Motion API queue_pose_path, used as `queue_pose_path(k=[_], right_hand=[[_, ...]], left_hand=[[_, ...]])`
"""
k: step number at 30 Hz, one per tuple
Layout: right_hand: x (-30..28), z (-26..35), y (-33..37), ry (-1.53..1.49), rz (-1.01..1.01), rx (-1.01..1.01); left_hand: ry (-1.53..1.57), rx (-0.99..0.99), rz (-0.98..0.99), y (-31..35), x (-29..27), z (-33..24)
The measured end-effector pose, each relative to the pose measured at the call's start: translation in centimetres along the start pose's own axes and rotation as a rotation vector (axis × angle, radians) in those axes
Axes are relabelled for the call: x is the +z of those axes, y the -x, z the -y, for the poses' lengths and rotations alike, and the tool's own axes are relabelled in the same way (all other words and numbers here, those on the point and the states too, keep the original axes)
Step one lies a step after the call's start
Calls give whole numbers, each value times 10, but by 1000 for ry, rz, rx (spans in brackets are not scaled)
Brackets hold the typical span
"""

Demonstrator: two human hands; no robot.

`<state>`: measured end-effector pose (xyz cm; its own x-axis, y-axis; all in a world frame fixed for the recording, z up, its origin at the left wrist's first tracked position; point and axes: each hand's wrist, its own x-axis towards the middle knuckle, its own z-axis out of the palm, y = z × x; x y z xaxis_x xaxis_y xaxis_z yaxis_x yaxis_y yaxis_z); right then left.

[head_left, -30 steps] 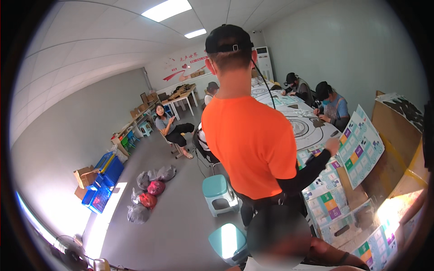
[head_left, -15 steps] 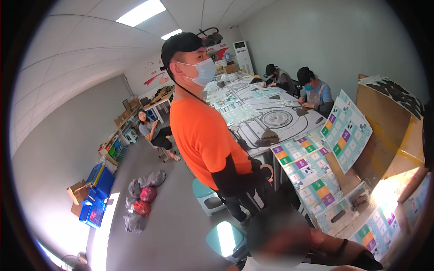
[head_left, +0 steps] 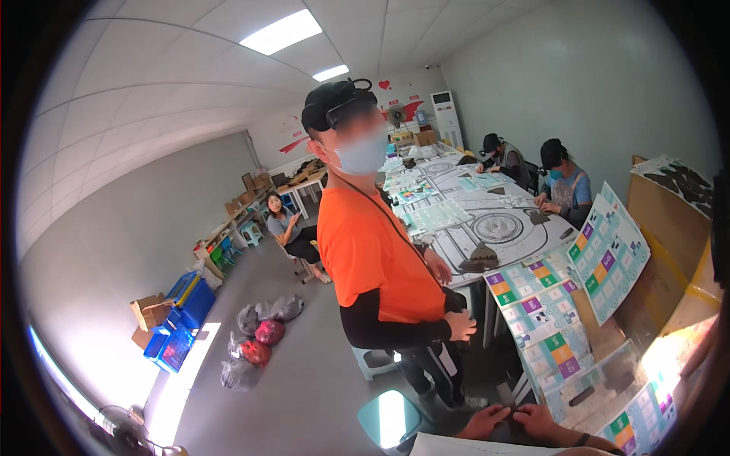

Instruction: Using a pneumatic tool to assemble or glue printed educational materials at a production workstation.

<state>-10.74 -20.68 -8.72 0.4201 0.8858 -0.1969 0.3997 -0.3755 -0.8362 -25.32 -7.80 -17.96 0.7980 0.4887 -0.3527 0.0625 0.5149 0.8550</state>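
Observation:
At the bottom of the head view, my left hand (head_left: 484, 422) and my right hand (head_left: 537, 425) are close together. Both have their fingers closed round a small flat dark grey-brown strip (head_left: 506, 394), whose upper end sticks up between them. What the strip is made of is too small to tell. A white sheet (head_left: 487, 448) covers the lower edge just below my hands. To the right of them slopes a board with printed sheets (head_left: 551, 346) in teal, purple, green and orange; a dark elongated piece (head_left: 582, 396) lies on it.
A masked person in an orange shirt (head_left: 380, 262) stands just ahead. Beyond is a long table (head_left: 449, 228) with printed sheets and dark pieces, where two people sit working. A teal stool (head_left: 389, 419), filled bags (head_left: 262, 334) and blue crates (head_left: 173, 338) stand left. Cardboard (head_left: 673, 228) rises right.
The view has shifted, so the scene sits further right and lower. The standing person has turned towards me, hands lower in front. My hands, blurred over before, now show with the strip.

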Motion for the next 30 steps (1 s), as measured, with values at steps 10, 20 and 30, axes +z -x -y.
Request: queue_pose_path(k=[10, 20, 30], right_hand=[[-4, 26, 6, -40, 31, 25], [0, 44, 2, -50, 15, 17], [20, 44, 1, 586, -12, -185]], left_hand=[[-358, -39, -136, 46, 21, -72], [-136, 111, -246, 37, 9, -54], [-348, 67, -373, 54, 23, -56]])
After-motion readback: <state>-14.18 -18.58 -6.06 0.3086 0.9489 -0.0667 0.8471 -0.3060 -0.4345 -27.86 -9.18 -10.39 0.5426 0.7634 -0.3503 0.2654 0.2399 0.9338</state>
